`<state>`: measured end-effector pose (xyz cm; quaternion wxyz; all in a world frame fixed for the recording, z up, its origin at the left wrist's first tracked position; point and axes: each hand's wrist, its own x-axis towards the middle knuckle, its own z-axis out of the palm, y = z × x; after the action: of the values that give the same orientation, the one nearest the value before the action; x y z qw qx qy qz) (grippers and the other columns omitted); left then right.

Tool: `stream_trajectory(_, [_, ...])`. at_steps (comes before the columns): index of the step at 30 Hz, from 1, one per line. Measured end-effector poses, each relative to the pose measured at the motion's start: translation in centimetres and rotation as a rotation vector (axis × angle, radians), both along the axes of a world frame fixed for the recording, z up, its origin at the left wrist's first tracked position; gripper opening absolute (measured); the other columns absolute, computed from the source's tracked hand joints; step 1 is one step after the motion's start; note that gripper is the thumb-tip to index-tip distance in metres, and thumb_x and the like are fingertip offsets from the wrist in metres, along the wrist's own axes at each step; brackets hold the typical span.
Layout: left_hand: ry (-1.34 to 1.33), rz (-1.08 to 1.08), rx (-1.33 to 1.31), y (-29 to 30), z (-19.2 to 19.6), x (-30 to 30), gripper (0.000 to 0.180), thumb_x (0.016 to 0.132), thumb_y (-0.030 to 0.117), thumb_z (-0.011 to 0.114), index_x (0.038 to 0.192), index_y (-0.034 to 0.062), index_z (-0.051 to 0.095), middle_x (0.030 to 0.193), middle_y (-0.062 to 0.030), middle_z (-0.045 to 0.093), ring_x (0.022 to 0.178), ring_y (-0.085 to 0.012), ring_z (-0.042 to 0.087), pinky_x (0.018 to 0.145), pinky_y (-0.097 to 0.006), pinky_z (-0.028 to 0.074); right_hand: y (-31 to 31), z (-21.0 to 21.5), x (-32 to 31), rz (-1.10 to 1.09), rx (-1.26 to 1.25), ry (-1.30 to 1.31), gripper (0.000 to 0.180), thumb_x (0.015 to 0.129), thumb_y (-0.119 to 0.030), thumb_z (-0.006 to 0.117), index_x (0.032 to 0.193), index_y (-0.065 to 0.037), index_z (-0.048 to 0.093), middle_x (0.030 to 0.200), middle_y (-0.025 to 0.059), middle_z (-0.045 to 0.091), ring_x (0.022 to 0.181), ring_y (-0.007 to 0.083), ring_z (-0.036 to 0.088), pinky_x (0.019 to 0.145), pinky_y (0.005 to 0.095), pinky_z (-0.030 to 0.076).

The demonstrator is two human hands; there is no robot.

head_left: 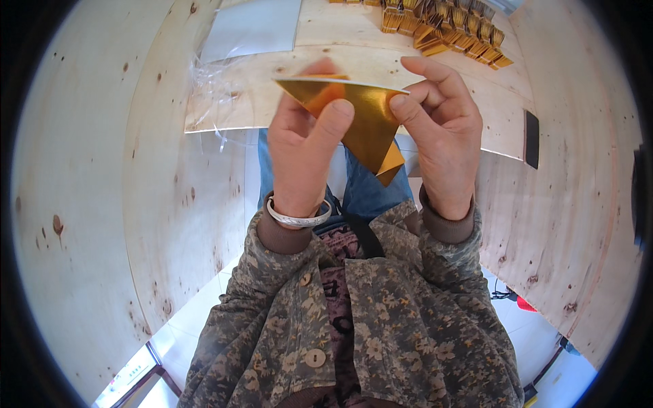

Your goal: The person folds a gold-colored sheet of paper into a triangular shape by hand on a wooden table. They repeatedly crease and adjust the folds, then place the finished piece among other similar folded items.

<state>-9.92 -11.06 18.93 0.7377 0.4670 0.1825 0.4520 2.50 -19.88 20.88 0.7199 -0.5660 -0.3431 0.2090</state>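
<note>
Between my two hands, above my lap, is a sheet of shiny gold paper folded to a downward-pointing triangle, with a pale edge along its top. My left hand grips its left part, thumb on the front face; the fingers behind are partly hidden and slightly blurred. With thumb and bent fingers, my right hand pinches the upper right corner, its index finger raised off the paper. A smaller gold flap sticks out below, on the right side of the triangle. A silver bangle circles my left wrist.
Beyond my hands is a light plywood tabletop. Rows of bundled folded gold paper stand at its far right. A pale grey sheet lies at the far left, beside crumpled clear plastic. Plywood panels rise on both sides.
</note>
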Motion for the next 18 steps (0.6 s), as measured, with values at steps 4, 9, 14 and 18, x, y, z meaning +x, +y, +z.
stream_trajectory(4, [0.285, 0.399, 0.624, 1.1, 0.7, -0.8, 0.055, 0.084, 0.01, 0.077, 0.133, -0.0005, 0.055, 0.138, -0.0167, 0.053, 0.121, -0.0272, 0.055, 0.105, -0.04, 0.043, -0.5, 0.0, 0.2, 0.017, -0.106, -0.132, 0.037, 0.088, 0.004, 0.069, 0.124, -0.001, 0.061, 0.078, -0.0017, 0.061, 0.07, 0.0056, 0.054, 0.068, 0.0219, 0.046])
stream_trajectory(9, [0.64, 0.274, 1.261, 2.4, 1.8, -1.9, 0.051, 0.078, 0.017, 0.08, 0.125, 0.0071, 0.063, 0.123, -0.0136, 0.063, 0.119, -0.0363, 0.056, 0.104, -0.044, 0.038, -0.8, 0.9, 0.1, 0.06, -0.245, -0.268, 0.043, 0.089, 0.005, 0.068, 0.13, -0.002, 0.059, 0.081, -0.003, 0.058, 0.077, 0.0049, 0.055, 0.075, 0.0204, 0.045])
stream_trajectory(14, [0.667, 0.082, 0.905, 1.7, 1.9, -2.0, 0.02, 0.083, 0.013, 0.076, 0.102, 0.0055, 0.072, 0.09, -0.0093, 0.07, 0.087, -0.0268, 0.067, 0.086, -0.038, 0.049, -0.9, 1.2, 0.3, 0.118, -0.244, -0.302, 0.045, 0.088, 0.003, 0.07, 0.131, -0.002, 0.059, 0.084, -0.0007, 0.061, 0.079, 0.0069, 0.058, 0.078, 0.0219, 0.047])
stream_trajectory(18, [0.543, 0.051, 0.486, 1.7, 0.9, -1.8, 0.013, 0.089, 0.01, 0.073, 0.098, 0.0001, 0.071, 0.082, -0.0051, 0.072, 0.073, -0.0135, 0.067, 0.067, -0.028, 0.052, -0.9, 0.1, 1.1, 0.069, -0.233, -0.442, 0.041, 0.083, -0.004, 0.075, 0.122, 0.0, 0.062, 0.082, 0.0087, 0.072, 0.078, 0.0132, 0.068, 0.071, 0.0282, 0.055])
